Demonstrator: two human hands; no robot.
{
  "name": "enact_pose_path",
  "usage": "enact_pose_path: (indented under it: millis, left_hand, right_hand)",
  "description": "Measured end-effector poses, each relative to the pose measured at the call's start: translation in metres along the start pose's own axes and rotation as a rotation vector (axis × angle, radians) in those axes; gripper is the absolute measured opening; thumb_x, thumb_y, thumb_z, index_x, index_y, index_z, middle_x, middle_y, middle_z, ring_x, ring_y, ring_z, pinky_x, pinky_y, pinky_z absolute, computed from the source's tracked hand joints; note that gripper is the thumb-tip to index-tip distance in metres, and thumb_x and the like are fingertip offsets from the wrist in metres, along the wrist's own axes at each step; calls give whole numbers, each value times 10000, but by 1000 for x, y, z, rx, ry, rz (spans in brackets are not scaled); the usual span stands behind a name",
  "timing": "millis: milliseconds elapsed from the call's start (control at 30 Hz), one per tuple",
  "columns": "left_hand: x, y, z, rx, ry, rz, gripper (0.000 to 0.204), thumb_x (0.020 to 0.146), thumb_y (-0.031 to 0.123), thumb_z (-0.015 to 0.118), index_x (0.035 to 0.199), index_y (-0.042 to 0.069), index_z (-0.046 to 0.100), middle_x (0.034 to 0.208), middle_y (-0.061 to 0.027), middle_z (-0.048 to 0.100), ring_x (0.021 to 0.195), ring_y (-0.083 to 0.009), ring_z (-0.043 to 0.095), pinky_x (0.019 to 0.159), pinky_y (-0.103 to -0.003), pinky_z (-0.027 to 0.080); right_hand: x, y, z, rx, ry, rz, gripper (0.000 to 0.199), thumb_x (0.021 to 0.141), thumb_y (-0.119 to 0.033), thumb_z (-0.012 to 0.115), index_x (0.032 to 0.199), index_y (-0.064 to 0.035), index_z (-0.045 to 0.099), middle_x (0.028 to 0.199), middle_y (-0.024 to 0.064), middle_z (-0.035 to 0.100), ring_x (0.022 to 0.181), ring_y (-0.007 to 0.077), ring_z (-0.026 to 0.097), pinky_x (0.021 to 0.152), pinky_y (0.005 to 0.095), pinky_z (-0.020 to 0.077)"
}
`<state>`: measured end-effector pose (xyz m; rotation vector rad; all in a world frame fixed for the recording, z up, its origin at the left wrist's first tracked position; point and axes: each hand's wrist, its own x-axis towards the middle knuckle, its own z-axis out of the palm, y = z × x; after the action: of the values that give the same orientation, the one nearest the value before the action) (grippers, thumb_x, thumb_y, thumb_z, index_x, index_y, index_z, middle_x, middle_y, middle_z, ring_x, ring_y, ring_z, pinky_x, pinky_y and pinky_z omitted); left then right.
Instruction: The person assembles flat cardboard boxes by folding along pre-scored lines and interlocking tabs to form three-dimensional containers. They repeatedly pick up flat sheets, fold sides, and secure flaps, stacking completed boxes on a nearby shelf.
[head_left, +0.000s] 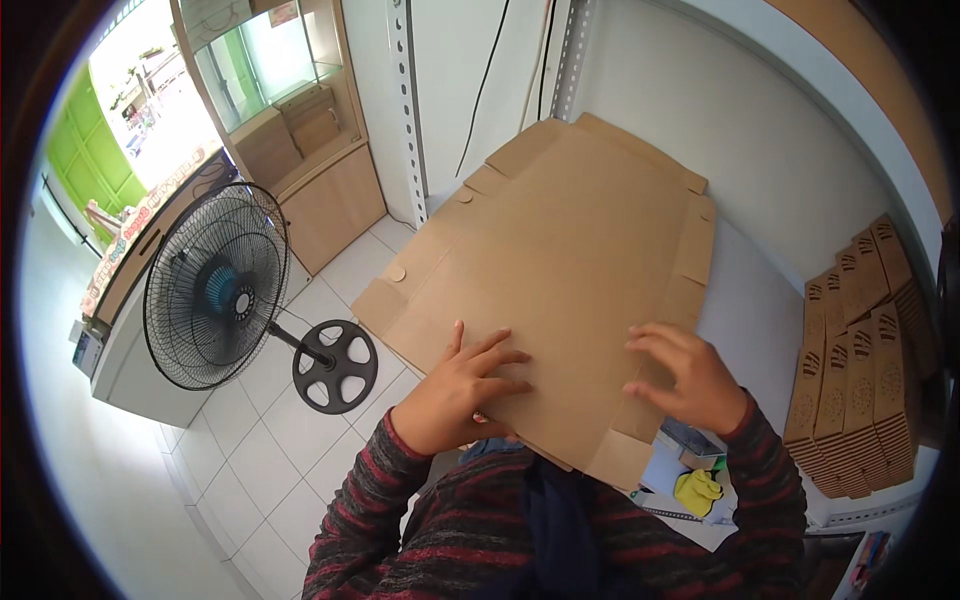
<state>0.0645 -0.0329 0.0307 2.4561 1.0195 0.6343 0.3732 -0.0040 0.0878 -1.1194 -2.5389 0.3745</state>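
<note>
A large brown flat cardboard box blank with cut flaps and small rounded tabs lies in front of me, its near edge close to my body. My left hand rests on its near left part, fingers spread over the surface and the thumb near the edge. Over the right side, by a fold line, my right hand is held with curved fingers apart and nothing visible between them. Another cardboard edge shows beneath the blank at the near left, so there seems to be more than one layer.
Folded brown boxes stand stacked on the white table at the right. A yellow cloth lies near my right forearm. To the left, a black standing fan stands on the tiled floor, before a wooden glass cabinet.
</note>
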Motion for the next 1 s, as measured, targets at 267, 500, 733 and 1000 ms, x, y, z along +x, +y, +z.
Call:
enact_pose_path:
  millis: [267, 500, 733, 1000]
  left_hand:
    - [8, 5, -8, -58, 74, 64, 212, 756, 209, 765, 945, 132, 707, 1037, -32, 659, 1212, -268, 541, 1111, -662, 200]
    - [43, 31, -24, 200, 609, 157, 167, 776, 121, 747, 895, 62, 645, 965, -58, 666, 1170, -291, 573, 1129, -570, 234]
    - [44, 14, 21, -411, 1285, -32, 478, 850, 117, 614, 1265, -8, 413, 1359, -211, 412, 1337, -345, 389, 1103, -479, 298]
    - [41, 31, 28, -1239, 722, -65, 1085, 764, 684, 628, 1516, 111, 96, 1533, -170, 219, 1391, -320, 320, 1092, -512, 302]
  right_hand:
    - [2, -48, 0, 4, -87, -236, 424, 760, -347, 749, 979, 2, 649, 1065, 187, 639, 964, 340, 624, 805, 399, 515]
    - [14, -49, -48, 33, -67, -91, 100, 810, -111, 667, 784, -14, 663, 749, 110, 648, 650, 296, 616, 561, 375, 466]
    - [7, -48, -87, -91, 499, -19, 90, 765, -50, 712, 737, 3, 645, 673, 128, 628, 543, 281, 589, 492, 345, 427]
    - [-17, -61, -61, -198, 370, -347, 105, 697, -114, 715, 769, -51, 672, 788, 84, 675, 646, 213, 660, 553, 292, 491]
